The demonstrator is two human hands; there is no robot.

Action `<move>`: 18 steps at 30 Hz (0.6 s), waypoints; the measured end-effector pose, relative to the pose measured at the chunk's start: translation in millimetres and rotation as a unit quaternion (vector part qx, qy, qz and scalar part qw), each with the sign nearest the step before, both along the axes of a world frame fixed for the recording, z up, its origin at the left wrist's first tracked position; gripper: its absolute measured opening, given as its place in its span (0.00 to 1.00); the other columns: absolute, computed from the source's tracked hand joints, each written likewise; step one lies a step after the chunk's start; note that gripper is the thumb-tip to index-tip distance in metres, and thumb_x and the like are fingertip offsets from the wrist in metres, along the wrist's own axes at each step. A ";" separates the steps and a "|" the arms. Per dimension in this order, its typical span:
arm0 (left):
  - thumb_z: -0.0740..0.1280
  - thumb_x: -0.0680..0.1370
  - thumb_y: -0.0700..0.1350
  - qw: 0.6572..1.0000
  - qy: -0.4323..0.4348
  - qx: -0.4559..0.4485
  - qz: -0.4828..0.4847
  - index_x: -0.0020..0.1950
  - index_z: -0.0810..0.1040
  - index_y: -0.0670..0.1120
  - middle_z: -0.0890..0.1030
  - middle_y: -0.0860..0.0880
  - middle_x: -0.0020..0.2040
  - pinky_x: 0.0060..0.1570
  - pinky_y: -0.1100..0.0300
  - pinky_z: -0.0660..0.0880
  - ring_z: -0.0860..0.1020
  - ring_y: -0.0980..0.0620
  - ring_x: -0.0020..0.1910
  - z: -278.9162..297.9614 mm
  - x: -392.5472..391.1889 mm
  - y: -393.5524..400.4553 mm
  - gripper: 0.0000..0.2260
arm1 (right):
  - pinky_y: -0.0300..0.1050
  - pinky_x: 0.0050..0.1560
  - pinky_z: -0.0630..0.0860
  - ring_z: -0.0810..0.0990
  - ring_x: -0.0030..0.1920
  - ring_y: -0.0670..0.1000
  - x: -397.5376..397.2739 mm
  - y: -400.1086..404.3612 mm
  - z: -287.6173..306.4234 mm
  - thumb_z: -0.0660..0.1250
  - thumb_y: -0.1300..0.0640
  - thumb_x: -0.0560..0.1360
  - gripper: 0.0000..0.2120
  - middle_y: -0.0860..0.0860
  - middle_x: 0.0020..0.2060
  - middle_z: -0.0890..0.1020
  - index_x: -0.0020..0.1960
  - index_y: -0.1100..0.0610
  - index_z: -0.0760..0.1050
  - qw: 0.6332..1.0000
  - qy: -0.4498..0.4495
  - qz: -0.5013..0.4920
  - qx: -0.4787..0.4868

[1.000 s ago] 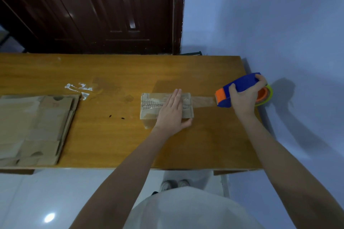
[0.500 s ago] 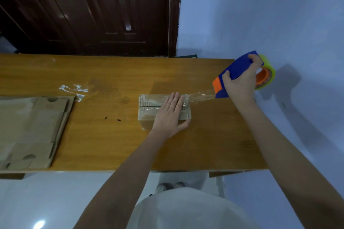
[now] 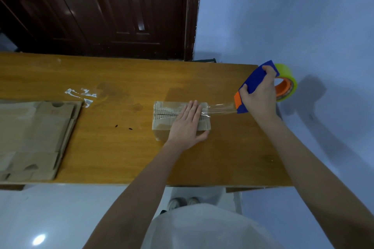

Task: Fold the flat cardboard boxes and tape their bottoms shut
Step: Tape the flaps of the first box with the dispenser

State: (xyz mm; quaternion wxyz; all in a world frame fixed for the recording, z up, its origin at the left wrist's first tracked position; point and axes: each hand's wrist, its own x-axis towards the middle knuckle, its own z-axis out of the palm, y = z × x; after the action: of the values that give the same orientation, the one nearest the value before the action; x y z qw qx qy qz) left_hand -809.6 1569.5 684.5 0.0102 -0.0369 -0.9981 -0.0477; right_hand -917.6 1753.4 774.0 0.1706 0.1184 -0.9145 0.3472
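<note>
Head view looks down on a small folded cardboard box [image 3: 162, 125], a squat brown block with ribbed, corrugated flap edges showing along its upturned face. It sits on a glossy orange-brown wooden table [image 3: 121, 153], directly under the left hand [image 3: 187, 127]. That hand lies flat on the box, fingers straight and together, thumb spread off the near right corner, pressing the flaps down. A shiny, wrinkled strip of clear tape [image 3: 219, 108] runs from beneath those fingers across to the right hand [image 3: 260, 95]. The right hand curls around a tape dispenser [image 3: 253, 83] with a blue plastic body, an orange front and a yellow-green roll on an orange core; it holds the dispenser tilted just past the table's right end, near the pale blue wall [image 3: 303, 16].

Compared with a second ago, the dispenser has lifted off the tabletop and swung up and away from the box, so the tape strip now hangs stretched in the air rather than lying flat. The left hand has stayed where it was.

Well to the left of the left hand lies a stack of flat cardboard boxes [image 3: 34, 139], matte brown with notched cut-outs. Between the stack and the box, crumpled clear tape scraps [image 3: 83, 95] stick to the wood. A dark panelled door [image 3: 101, 10] stands beyond the table.
</note>
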 end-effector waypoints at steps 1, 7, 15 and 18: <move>0.50 0.77 0.66 1.000 -0.001 0.000 0.000 0.77 0.46 0.41 0.46 0.43 0.78 0.75 0.55 0.40 0.43 0.48 0.77 -0.2 -0.3 0.0 0.39 | 0.51 0.41 0.76 0.76 0.50 0.58 0.5 0.8 -3.2 0.67 0.60 0.73 0.29 0.61 0.57 0.72 0.69 0.63 0.59 1.000 -0.003 -0.001 0.006; 0.50 0.77 0.66 1.000 -0.011 0.001 0.002 0.77 0.44 0.42 0.44 0.43 0.78 0.75 0.55 0.40 0.41 0.48 0.77 -0.4 -1.2 -0.1 0.39 | 0.51 0.37 0.74 0.73 0.43 0.55 5.0 1.7 -21.3 0.67 0.62 0.74 0.28 0.63 0.50 0.75 0.69 0.67 0.59 0.999 -0.015 -0.007 0.029; 0.51 0.77 0.66 1.000 -0.002 -0.006 0.000 0.77 0.44 0.40 0.46 0.42 0.78 0.74 0.56 0.37 0.43 0.48 0.77 -0.5 -1.7 0.1 0.40 | 0.48 0.40 0.73 0.75 0.48 0.57 8.5 -7.9 -66.1 0.67 0.61 0.75 0.30 0.62 0.52 0.74 0.70 0.66 0.56 0.994 -0.101 -0.022 -0.027; 0.50 0.78 0.66 1.000 -0.006 -0.013 0.003 0.77 0.44 0.40 0.46 0.42 0.78 0.74 0.56 0.37 0.42 0.48 0.77 -0.6 -2.8 0.4 0.39 | 0.49 0.43 0.75 0.73 0.47 0.53 8.9 -17.5 -82.2 0.67 0.60 0.75 0.31 0.55 0.49 0.72 0.71 0.66 0.55 0.989 -0.131 -0.034 -0.062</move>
State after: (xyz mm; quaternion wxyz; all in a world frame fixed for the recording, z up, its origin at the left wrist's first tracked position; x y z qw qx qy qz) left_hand -812.4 1569.9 683.9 0.0040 -0.0342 -0.9988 -0.0346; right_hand -908.7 1735.8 691.8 0.0677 0.0299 -0.9093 0.4095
